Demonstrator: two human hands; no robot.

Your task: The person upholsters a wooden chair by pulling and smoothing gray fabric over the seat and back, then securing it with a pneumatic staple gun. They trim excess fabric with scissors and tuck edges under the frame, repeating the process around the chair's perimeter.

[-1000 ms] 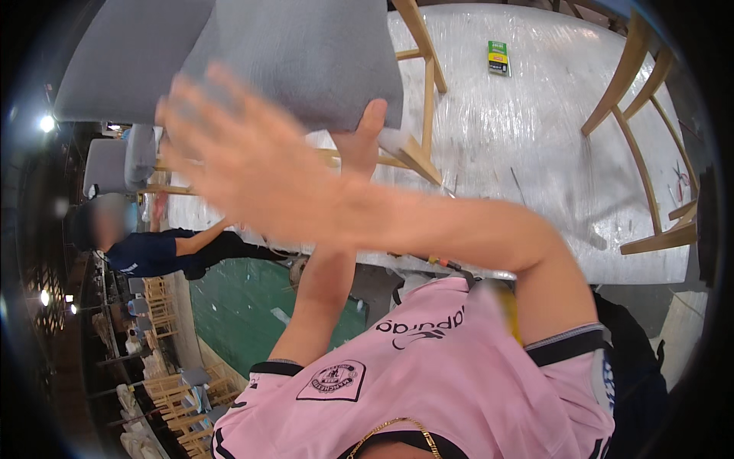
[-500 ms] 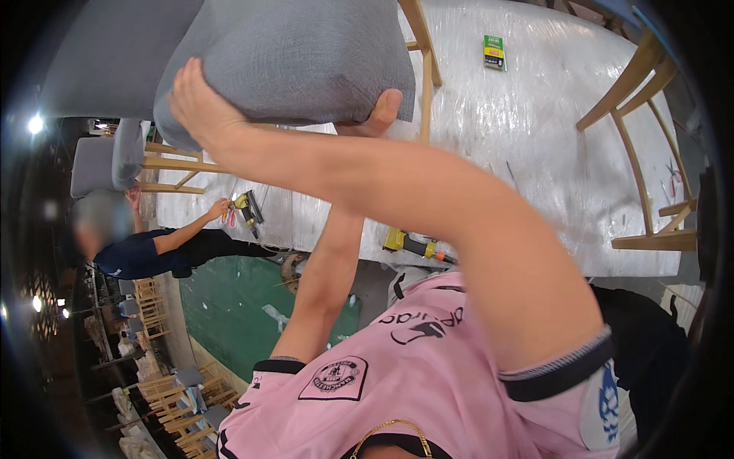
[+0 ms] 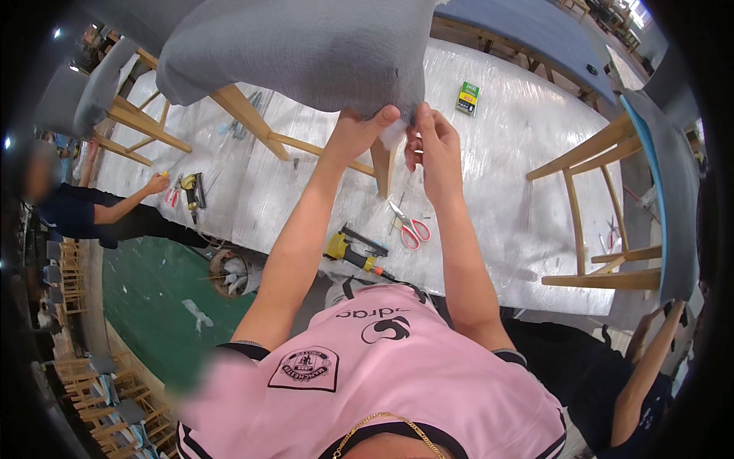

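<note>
Thumb up against the front corner of a gray upholstered seat (image 3: 306,57), a worker's left hand (image 3: 361,138) grips the cushion, its other fingers partly hidden beneath; the right hand (image 3: 437,157) holds thumb and forefinger narrowly together at the same corner, the rest curled, though whether they pinch the cloth cannot be told. A pale wooden leg (image 3: 383,170) stands between and just below the fingers. Nearer the body than the fingers lie red-handled scissors (image 3: 410,228) and a yellow-and-black nail gun (image 3: 353,249); beyond the right fingertips rests a small green-and-yellow box (image 3: 467,99), and well to their right a wooden-legged chair (image 3: 596,191). The cushion is woven and rounded, bulging left of the fingers, above a table (image 3: 505,206) wrapped in glossy, wrinkled clear film
</note>
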